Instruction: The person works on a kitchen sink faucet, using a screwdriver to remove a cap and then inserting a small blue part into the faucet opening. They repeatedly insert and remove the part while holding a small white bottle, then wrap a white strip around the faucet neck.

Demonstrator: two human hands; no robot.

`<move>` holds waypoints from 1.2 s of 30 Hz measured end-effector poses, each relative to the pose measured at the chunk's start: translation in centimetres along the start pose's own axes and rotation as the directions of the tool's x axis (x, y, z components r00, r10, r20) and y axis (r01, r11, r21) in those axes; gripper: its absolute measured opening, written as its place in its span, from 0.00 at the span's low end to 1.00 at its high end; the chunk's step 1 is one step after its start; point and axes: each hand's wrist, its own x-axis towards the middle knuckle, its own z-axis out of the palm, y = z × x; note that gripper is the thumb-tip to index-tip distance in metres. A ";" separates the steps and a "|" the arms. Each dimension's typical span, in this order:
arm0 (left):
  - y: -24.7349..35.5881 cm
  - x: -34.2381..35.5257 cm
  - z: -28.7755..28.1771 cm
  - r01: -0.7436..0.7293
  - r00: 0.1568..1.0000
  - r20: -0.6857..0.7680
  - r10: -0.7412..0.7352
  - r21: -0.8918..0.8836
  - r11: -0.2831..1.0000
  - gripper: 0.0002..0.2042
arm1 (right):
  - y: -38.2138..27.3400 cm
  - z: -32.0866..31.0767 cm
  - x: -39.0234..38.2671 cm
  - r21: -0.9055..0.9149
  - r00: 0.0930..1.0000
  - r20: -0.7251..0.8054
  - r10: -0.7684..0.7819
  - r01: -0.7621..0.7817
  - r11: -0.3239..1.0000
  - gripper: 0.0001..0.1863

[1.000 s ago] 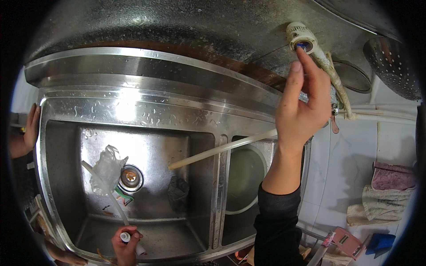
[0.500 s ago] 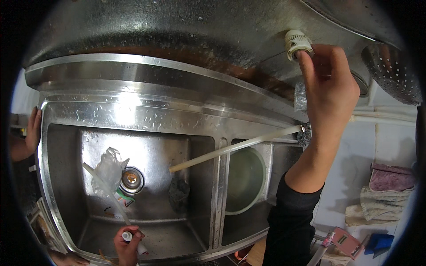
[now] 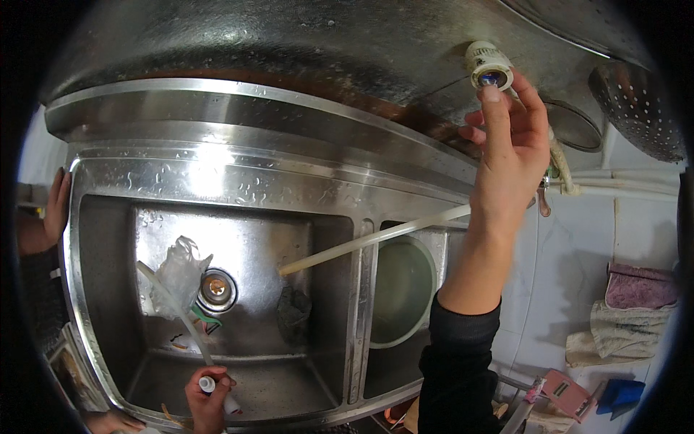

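Note:
My right hand is raised to a white plastic fitting with a blue insert, fingers curled around its front and thumb at the opening. An aged pipe runs down behind it. My left hand grips a small white tube with a white cap near the front of the steel sink. In the left basin, a pale hose lies over a crumpled clear bag beside the drain. Another pale hose slopes across the divider.
Another person's hands rest at the sink's left end. A pale green tub sits in the right basin. A perforated ladle hangs at upper right. Cloths, a pink object and a blue object are at right.
My right hand moved right and turned, then shifted back left, its fingers now repositioned at the fitting's opening. My left hand is nearly still.

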 end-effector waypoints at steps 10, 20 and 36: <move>0.1 -0.1 -0.2 0.019 1.000 -0.011 -0.019 -0.025 1.000 0.09 | 0.5 2.0 0.0 0.312 0.972 -0.066 0.226 -0.195 0.930 0.19; 0.0 0.0 -0.2 0.017 1.000 -0.003 -0.017 0.008 1.000 0.10 | 0.4 2.7 -0.2 0.417 0.953 -0.108 0.281 -0.214 0.883 0.18; 0.0 0.0 -0.3 0.031 0.999 0.006 -0.031 -0.007 0.999 0.10 | -0.2 5.1 -1.3 0.755 0.912 -0.059 0.407 -0.225 0.615 0.17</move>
